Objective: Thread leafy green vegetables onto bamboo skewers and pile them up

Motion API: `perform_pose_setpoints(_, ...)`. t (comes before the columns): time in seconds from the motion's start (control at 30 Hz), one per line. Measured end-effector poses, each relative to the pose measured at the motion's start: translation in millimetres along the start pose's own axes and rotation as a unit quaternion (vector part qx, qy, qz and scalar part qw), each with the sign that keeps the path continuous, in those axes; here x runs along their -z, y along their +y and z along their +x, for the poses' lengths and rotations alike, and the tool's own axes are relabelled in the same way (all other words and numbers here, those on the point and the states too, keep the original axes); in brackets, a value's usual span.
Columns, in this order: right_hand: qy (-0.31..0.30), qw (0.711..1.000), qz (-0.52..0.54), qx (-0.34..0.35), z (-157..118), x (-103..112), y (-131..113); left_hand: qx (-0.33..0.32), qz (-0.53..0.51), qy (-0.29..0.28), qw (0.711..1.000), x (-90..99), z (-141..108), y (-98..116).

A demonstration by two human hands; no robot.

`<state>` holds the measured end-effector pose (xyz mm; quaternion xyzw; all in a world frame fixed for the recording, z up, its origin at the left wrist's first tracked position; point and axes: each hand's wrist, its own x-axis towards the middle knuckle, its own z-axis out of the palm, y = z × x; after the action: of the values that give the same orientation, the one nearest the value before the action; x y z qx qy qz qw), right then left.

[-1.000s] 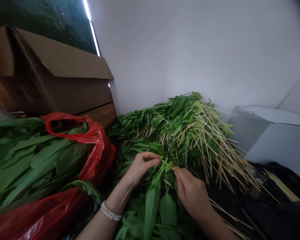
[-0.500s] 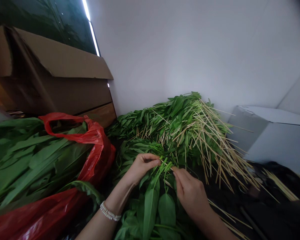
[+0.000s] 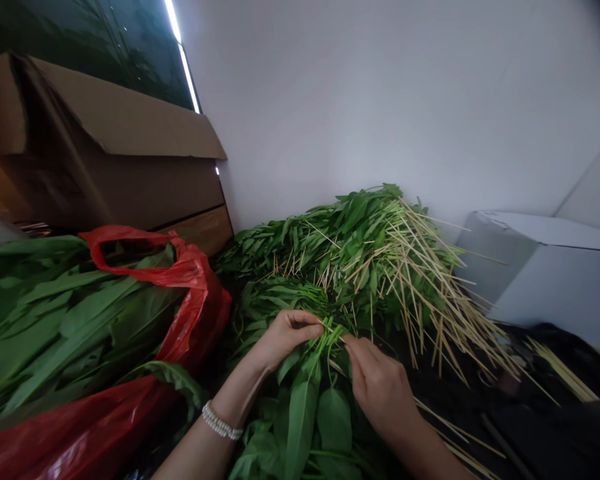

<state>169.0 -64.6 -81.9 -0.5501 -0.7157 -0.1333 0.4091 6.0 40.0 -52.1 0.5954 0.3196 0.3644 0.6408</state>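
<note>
In the lower middle, a thin wooden skewer runs between my hands. Several green leafy stems are threaded side by side on it, their long leaves hanging down. My right hand is closed, with thumb and fingers pinching the skewer's right-hand part. My left hand, with a white beaded bracelet at its wrist, pinches a leafy stem at the other end; the fingertips partly hide it. Behind the hands lies a heap of skewered greens, bare skewer ends sticking out to the right.
To the left, an open red plastic bag is full of large green leaves. A cardboard box stands behind it. At right are a white box and loose skewers on dark material. A pale wall rises behind.
My left fingertips have moved slightly right and down, and the stem end there now sits closer to the others on the skewer. My right hand has barely moved.
</note>
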Motion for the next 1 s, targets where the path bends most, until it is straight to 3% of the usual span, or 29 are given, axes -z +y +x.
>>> perform_pose_setpoints(0.13,0.013,0.997,0.07,0.022,6.1,17.2,-0.9,-0.047,0.026,0.027,0.998,6.3,4.5,1.9)
perform_pose_setpoints(0.23,0.029,0.99,0.129,0.057,8.2,29.8,-3.5,-0.077,0.078,0.103,0.989,14.6,9.2,2.1)
perform_pose_setpoints(0.3,0.033,0.985,0.142,0.09,7.2,32.8,-7.0,-0.105,0.126,0.15,0.975,20.1,11.9,-0.7)
perform_pose_setpoints(0.4,0.01,0.982,0.118,0.15,3.1,29.2,-15.6,-0.135,0.219,0.155,0.954,24.8,14.5,-7.8)
perform_pose_setpoints(0.5,-0.037,0.978,0.072,0.195,-0.8,22.3,-25.3,-0.168,0.375,0.109,0.905,24.9,14.7,-14.6)
perform_pose_setpoints(0.6,-0.045,0.976,0.056,0.208,-2.0,18.0,-31.4,-0.191,0.529,0.06,0.824,22.6,13.9,-20.6)
perform_pose_setpoints(0.7,-0.039,0.977,0.06,0.2,-1.6,16.8,-32.8,-0.181,0.615,0.051,0.766,19.8,13.7,-26.1)
perform_pose_setpoints(0.77,-0.042,0.978,0.06,0.196,-1.4,16.6,-32.4,-0.178,0.638,0.06,0.747,18.6,13.9,-28.0)
perform_pose_setpoints(0.87,-0.04,0.979,0.053,0.191,-1.5,15.8,-31.1,-0.197,0.624,0.092,0.751,18.5,14.2,-26.4)
perform_pose_setpoints(1.0,-0.037,0.988,0.041,0.148,-1.8,13.2,-26.6,-0.239,0.541,0.131,0.796,18.2,13.2,-19.4)
